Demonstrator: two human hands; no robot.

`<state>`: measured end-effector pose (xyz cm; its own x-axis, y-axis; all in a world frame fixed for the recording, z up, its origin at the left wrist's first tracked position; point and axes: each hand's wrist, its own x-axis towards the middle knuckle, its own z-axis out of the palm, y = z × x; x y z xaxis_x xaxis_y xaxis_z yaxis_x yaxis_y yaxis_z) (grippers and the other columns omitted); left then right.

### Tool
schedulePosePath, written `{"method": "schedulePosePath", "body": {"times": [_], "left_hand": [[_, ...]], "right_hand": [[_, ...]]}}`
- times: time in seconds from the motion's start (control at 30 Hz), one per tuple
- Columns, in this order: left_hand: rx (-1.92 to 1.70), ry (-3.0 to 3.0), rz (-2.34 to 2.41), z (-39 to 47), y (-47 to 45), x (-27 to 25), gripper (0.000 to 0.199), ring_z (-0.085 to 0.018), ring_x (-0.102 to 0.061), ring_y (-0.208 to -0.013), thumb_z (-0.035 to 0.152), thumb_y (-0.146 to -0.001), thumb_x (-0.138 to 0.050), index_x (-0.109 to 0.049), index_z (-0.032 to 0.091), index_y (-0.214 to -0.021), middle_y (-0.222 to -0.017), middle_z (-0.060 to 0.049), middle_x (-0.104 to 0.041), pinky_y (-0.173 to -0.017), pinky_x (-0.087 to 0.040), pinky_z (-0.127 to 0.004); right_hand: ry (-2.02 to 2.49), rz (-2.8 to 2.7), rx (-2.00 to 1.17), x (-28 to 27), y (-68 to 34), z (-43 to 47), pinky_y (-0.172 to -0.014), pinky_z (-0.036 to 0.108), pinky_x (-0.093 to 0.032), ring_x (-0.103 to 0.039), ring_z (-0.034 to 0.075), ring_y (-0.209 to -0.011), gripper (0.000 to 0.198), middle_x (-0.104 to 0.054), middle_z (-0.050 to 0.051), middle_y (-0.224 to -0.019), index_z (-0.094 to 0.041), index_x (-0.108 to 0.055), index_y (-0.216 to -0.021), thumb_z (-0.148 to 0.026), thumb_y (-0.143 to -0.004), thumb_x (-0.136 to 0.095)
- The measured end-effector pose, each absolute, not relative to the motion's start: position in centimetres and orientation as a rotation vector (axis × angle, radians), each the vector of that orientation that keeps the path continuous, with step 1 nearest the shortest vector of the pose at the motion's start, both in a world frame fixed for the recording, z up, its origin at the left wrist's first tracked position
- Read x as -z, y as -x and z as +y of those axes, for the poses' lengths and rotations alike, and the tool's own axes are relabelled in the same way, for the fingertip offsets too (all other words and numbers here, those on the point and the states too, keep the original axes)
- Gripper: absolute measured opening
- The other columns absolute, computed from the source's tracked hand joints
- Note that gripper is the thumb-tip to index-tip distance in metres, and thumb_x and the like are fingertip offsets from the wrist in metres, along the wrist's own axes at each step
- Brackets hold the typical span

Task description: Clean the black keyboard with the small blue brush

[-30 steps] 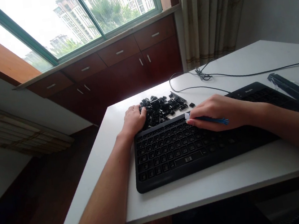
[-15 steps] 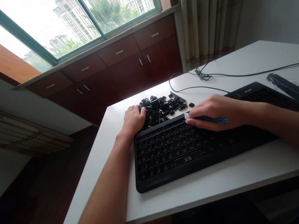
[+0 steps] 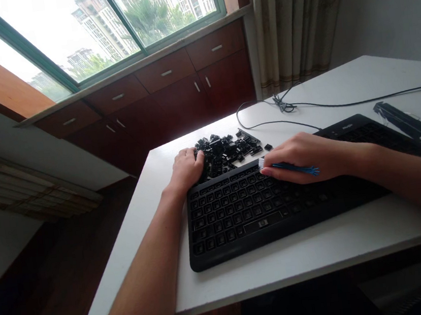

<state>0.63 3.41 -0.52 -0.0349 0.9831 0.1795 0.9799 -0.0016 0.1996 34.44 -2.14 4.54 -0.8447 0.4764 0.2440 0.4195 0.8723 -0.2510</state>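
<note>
A black keyboard [image 3: 229, 249] with its keycaps off lies on the white table, square sockets showing. My right hand [image 3: 291, 160] is closed around a small blue brush [image 3: 300, 168]. The brush's white bristles [image 3: 261, 163] touch the keyboard near its far edge, and blue bristles stick out at the other end. Just past the keyboard's far left corner rests my left hand [image 3: 187, 168], thumb apart from the fingers, against a heap of loose black keycaps [image 3: 221, 151]. Its fingertips are partly hidden, and I see nothing held in it.
A thin black cable [image 3: 284, 105] runs from the keyboard's back across the white table [image 3: 207, 285]. Long black strips [image 3: 405, 121] lie beyond the keyboard at the right. A single keycap [image 3: 268, 147] sits apart from the heap. Dark red cabinets [image 3: 172, 98] stand under the window.
The whole view has shifted very slightly. Both hands and the brush keep nearly the same places on and beside the keyboard.
</note>
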Motion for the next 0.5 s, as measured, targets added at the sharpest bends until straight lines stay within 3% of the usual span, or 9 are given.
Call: {"method": "schedulePosePath", "body": {"times": [0.5], "left_hand": [[-0.434,-2.195,2.210,3.46,-0.50,0.60,0.065,-0.036,-0.045,-0.134,0.053,-0.095,-0.027,-0.054,0.010,-0.135,-0.139,-0.021,-0.053,-0.115,-0.033,-0.051]], "right_hand": [[0.660,-2.746,-0.260,-4.52,-34.38,-2.17,-0.060,0.025,-0.032,-0.053,0.010,-0.061,0.033,-0.064,-0.001,-0.070,-0.021,-0.065,-0.091,-0.041,-0.101,-0.041]]}}
